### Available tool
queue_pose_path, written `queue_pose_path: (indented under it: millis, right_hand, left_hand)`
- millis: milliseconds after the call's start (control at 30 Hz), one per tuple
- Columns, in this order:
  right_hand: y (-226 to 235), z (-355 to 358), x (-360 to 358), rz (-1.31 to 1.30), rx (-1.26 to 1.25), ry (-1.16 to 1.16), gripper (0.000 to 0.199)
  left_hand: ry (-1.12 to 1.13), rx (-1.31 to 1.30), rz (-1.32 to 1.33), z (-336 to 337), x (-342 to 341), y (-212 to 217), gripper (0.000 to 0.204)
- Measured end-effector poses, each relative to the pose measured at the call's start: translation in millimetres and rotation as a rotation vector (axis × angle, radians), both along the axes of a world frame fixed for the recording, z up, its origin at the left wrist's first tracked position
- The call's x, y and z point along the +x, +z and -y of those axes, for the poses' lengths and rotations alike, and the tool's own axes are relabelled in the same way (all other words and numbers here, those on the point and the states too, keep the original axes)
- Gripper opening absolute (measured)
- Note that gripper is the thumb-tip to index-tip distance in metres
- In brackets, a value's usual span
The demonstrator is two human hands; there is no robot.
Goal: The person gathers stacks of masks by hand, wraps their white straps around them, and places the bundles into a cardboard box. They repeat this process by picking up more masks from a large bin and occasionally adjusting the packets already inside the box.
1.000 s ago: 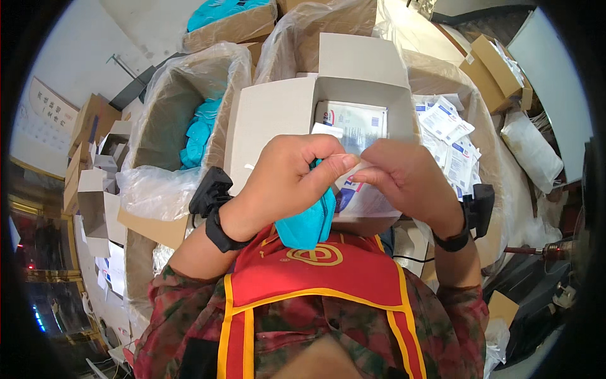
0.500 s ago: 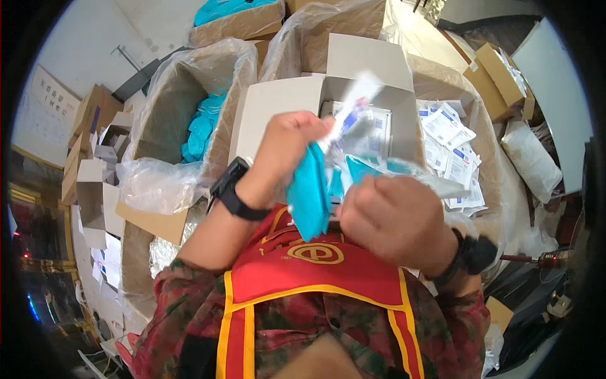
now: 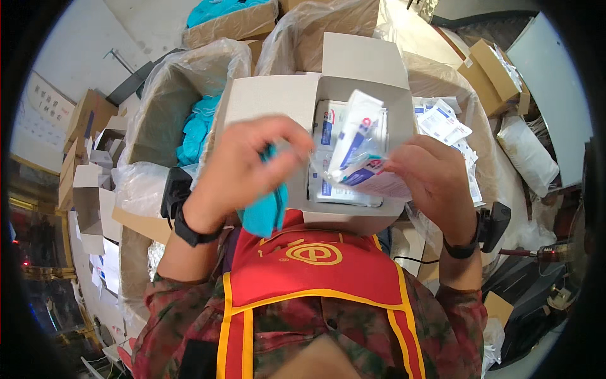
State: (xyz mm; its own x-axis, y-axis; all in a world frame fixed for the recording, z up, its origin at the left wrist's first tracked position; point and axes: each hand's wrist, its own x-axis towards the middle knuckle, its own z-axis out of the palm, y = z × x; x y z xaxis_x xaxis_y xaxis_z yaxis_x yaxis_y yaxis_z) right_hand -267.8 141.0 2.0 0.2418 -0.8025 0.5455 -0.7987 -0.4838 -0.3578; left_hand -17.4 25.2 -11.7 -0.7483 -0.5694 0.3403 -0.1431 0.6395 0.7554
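My left hand (image 3: 252,167), blurred by motion, has its fingers curled in front of a folded teal bundle (image 3: 265,211), which hangs below the palm. The bundle looks soft and sheet-like; its exact kind I cannot make out. With fingertips pinched, my right hand (image 3: 435,183) holds the edge of a white-and-blue plastic packet (image 3: 358,142) with a loose, crumpled opening and a bit of teal at its edge. This packet hovers over an open white carton (image 3: 365,63). Flat packets (image 3: 327,126) of similar colours lie inside the carton, partly covered by the held one.
Left of the carton, a plastic-lined box (image 3: 148,123) contains teal pieces (image 3: 199,129). On the right, another lined bin (image 3: 483,104) holds loose white packets (image 3: 445,121). Brown cartons (image 3: 495,72) and a white sack (image 3: 529,155) stand farther right.
My left hand has moved left and lower with the teal bundle, away from the packet. My right hand has moved right and up, and the packet is now over the carton.
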Motion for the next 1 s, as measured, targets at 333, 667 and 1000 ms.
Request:
queue_pose_path:
  millis: [333, 667, 1000]
  right_hand:
    - [-4.6, 12.2, 6.8, 0.108, -0.037, 0.129, 0.009]
    - [-7.5, 16.3, 21.4, -0.141, -0.212, 0.123, 0.008]
    - [-10.5, 15.0, 18.3, 0.003, -0.097, 0.168, 0.011]
  left_hand:
    - [-0.365, 0.407, 0.075, -13.6, -21.8, -10.8, 0.048]
    - [-0.353, 0.222, 0.123, -13.5, -33.8, -12.4, 0.059]
    - [-0.336, 0.795, 0.054, -16.4, -31.6, -14.1, 0.042]
